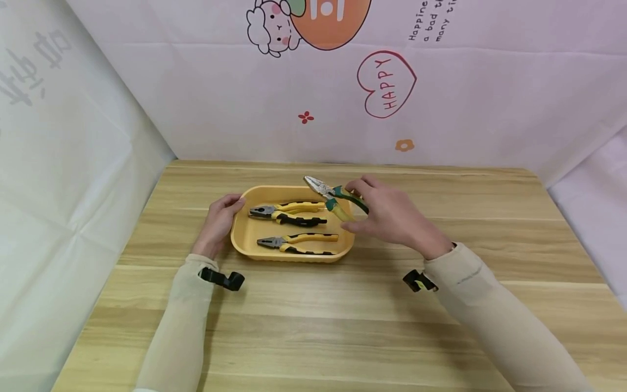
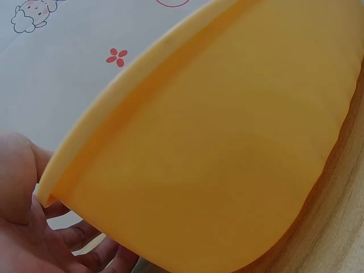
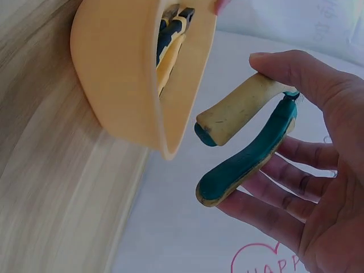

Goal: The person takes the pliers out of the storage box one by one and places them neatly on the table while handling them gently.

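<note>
My left hand (image 1: pixel 219 222) grips the left end of a yellow plastic bin (image 1: pixel 293 258), with the thumb at the rim and the fingers against the outer wall. In my right hand (image 1: pixel 392 213) are combination pliers with green and pale-yellow handles (image 1: pixel 334 209), raised over the bin's right end. Their metal nose points to the far left, and the handles are spread apart between thumb and fingers (image 3: pixel 273 219). Inside the bin lie two more pliers with yellow-and-black handles, the far pair (image 1: pixel 289 213) and the near pair (image 1: pixel 297 243), noses to the left.
The bin stands on a wood-grain table (image 1: pixel 313 321). A white printed cloth (image 1: pixel 220 103) hangs behind the table, and another white cloth (image 1: pixel 63 179) hangs along the left side. Each wrist carries a black strapped camera.
</note>
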The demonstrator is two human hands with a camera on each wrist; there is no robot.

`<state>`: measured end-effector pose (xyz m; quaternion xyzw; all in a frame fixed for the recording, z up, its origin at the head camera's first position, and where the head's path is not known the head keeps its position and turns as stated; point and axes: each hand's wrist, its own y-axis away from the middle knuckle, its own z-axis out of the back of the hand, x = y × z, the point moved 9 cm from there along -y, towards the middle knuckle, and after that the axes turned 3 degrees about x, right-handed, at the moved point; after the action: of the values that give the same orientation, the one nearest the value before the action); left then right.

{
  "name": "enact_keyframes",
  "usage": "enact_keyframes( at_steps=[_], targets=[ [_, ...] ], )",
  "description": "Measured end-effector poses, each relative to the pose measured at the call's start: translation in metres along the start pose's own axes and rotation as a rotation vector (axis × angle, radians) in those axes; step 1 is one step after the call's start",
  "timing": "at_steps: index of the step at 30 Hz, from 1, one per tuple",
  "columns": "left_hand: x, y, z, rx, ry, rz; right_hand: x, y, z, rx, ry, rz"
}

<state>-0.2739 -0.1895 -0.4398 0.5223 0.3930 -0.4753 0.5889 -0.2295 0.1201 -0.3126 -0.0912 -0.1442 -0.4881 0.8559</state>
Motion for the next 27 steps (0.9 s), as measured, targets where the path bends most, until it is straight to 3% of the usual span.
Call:
enact_keyframes(
  at_steps=[6, 16, 27],
  targets=[
    [-0.001, 0.0, 0.0, -0.002, -0.001, 0.004, -0.015, 0.006, 0.005, -0.03, -0.031, -0.073],
    [-0.001, 0.0, 0.0, -0.003, -0.005, 0.007, -0.035, 0.016, 0.011, -0.141, -0.062, -0.112],
    [-0.001, 0.001, -0.001, 0.006, -0.001, 0.001, -0.063, 0.028, 0.007, -0.15, -0.131, -0.194]
  ],
)
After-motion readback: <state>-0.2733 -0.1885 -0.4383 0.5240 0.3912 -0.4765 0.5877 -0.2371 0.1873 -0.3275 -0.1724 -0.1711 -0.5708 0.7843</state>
